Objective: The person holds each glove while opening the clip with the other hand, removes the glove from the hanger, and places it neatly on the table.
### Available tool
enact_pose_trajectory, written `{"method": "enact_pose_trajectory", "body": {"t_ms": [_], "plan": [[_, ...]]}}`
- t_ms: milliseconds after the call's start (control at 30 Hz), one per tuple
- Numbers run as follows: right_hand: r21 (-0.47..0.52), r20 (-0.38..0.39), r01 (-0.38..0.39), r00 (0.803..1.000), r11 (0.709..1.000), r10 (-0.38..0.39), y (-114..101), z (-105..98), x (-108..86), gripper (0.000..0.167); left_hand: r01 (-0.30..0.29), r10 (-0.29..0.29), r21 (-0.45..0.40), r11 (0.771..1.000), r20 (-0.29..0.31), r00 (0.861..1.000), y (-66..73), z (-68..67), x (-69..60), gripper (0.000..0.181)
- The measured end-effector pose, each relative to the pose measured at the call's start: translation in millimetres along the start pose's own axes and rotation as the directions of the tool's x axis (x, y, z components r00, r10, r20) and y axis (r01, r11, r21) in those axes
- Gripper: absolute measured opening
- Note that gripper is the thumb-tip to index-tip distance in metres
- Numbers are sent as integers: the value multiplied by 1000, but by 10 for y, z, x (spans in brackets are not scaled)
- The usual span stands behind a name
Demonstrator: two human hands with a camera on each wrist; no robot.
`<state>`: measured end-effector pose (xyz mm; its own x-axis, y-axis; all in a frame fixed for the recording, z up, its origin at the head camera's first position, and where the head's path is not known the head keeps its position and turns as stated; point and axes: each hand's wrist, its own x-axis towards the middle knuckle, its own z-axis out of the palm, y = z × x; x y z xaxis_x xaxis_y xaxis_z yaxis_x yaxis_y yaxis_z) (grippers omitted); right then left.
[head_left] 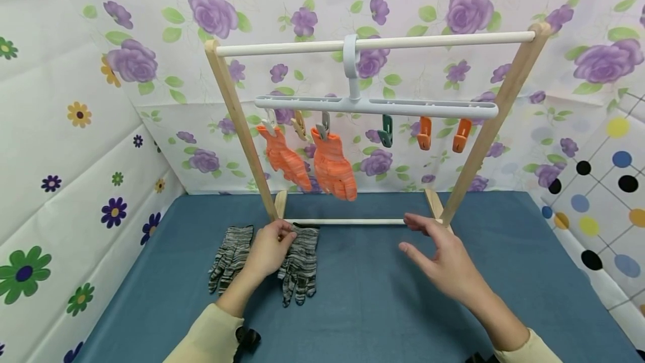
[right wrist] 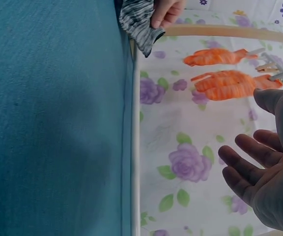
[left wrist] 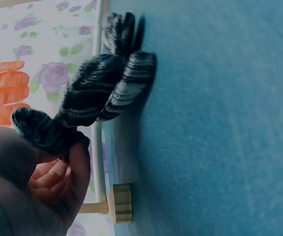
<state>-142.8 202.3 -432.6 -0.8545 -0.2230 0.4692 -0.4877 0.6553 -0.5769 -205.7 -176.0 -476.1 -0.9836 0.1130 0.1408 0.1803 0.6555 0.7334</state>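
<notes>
My left hand (head_left: 269, 245) pinches the cuff of a black-and-grey knit glove (head_left: 301, 265), whose fingers hang toward me in the head view. In the left wrist view the same glove (left wrist: 95, 88) bunches where the thumb and fingers meet it. Another black-and-grey glove (head_left: 232, 256) lies just left of that hand, partly covered by the wrist. My right hand (head_left: 448, 262) hovers apart from everything, fingers spread; the right wrist view shows its palm (right wrist: 274, 182) holding nothing. Two orange gloves (head_left: 334, 167) hang from clothespins on a pale grey hanger (head_left: 423, 107).
The hanger hooks over the white top bar (head_left: 443, 40) of a wooden rack (head_left: 242, 128). A tan clothespin (head_left: 299, 125), a green clothespin (head_left: 386, 131) and two orange clothespins (head_left: 424, 133) hang without gloves. A white lower bar (head_left: 353, 222) crosses behind the hands above the blue cloth (head_left: 363, 307).
</notes>
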Motion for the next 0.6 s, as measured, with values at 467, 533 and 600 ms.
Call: {"method": "enact_pose_trajectory", "body": {"t_ms": [467,533,600], "plan": [[-5,-1,8,1000,1000,-8,57,32,-56,59,-34,36,306,952,1,999,18,75,-28,35],[-9,2,10,1000,1000,-10,62,34,-61,60,-35,34,320,947,9,999,16,75,-32,41],[-15,10,11,1000,1000,-11,69,36,-68,60,-30,25,330,943,20,999,19,72,-36,47]]}}
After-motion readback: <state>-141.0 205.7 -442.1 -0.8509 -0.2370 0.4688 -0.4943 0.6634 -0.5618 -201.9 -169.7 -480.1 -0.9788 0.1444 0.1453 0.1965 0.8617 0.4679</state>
